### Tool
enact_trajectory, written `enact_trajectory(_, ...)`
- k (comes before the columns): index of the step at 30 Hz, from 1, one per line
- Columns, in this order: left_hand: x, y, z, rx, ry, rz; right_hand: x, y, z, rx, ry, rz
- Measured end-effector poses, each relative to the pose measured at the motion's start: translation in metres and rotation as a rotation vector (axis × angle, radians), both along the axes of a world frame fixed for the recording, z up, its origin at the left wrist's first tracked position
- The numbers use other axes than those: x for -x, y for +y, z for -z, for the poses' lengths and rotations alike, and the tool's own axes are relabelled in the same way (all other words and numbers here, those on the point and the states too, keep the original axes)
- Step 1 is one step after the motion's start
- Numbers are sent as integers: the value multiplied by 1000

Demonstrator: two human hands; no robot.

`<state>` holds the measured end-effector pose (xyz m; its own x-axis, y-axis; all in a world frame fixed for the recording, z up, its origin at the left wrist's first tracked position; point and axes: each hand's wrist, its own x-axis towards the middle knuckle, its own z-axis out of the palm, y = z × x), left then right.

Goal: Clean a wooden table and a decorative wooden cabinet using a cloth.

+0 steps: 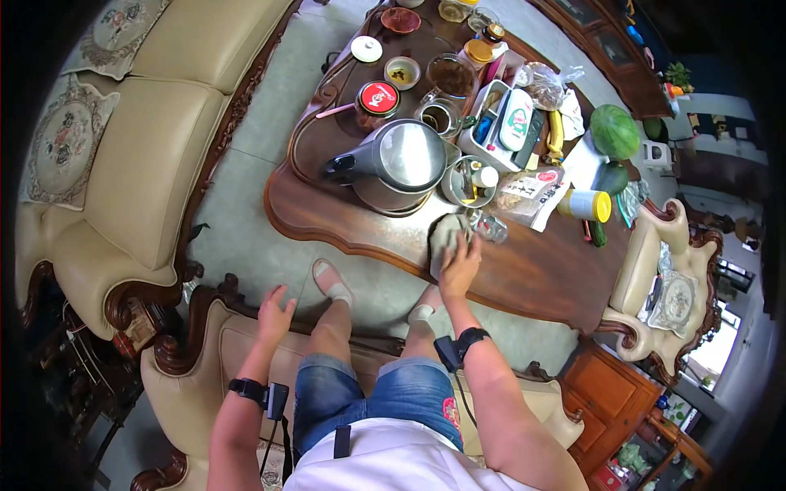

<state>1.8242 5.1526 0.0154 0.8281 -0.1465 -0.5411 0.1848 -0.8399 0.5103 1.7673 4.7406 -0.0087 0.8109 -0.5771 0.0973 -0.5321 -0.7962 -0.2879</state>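
My right hand [457,264] is at the near edge of the dark wooden table [368,227], its fingers spread over a bunched grey cloth [447,236]. Just right of the cloth a small clear glass jar [489,227] lies on its side. My left hand [276,314] hangs in the air over the sofa's front, fingers loosely apart and holding nothing. Beyond the cloth stand an electric kettle [408,159] and a round tin [470,182] with small bottles in it. A printed plastic food bag [528,193] rests to their right.
Farther back are a red-lidded jar [377,104], a glass mug [439,116], a white organizer box [491,132], bananas [555,138] and a watermelon [614,132]. A yellow-lidded canister [586,204] lies at the right. Leather sofas [153,141] and an armchair [645,276] surround the table.
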Motion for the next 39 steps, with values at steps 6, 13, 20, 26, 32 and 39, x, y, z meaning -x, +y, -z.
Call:
enact_trajectory(6,1,-36,-3,104,60,22,7,42,-5,-28,338,17)
enact_trajectory(13,-9,-41,-24,196,50,33,-23,126,4,-134,427,-394)
enact_trajectory(20,-23,13,-32,196,94,-72,-132,207,-4,-179,456,-531)
enact_trajectory(26,-22,75,-30,132,37,-190,-209,260,-7,-197,487,-596)
enact_trajectory(32,-38,78,-48,152,18,-263,-180,226,3,-143,554,-821)
enact_trajectory(39,-65,72,-85,166,24,-318,-163,232,-14,-116,676,-995)
